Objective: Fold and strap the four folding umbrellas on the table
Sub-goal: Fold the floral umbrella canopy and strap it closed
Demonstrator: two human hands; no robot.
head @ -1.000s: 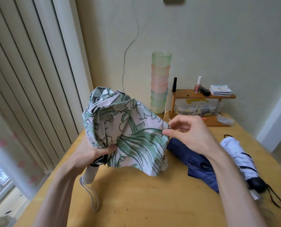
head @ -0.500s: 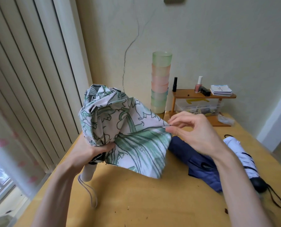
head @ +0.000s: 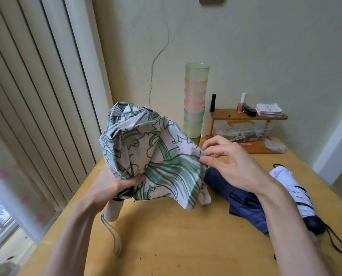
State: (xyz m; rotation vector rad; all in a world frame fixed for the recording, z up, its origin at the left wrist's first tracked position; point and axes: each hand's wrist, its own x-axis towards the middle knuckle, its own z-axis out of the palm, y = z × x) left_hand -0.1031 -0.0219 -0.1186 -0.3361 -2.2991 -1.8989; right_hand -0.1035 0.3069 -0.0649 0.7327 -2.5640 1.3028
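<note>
Being gripped by the curled left hand (head: pixel 114 186), the floral umbrella (head: pixel 146 148) is pinched at three o'clock by the right hand (head: pixel 231 162).

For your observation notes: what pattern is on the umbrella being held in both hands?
Green leafy floral print on pale pinkish-white fabric, on the floral umbrella; the head view shows it.

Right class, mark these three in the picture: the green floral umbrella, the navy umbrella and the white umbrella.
green floral umbrella (head: pixel 162 156), head view, on its loose canopy cloth.
navy umbrella (head: pixel 243 206), head view, on its crumpled fabric.
white umbrella (head: pixel 285 176), head view, on its white canopy.
</note>
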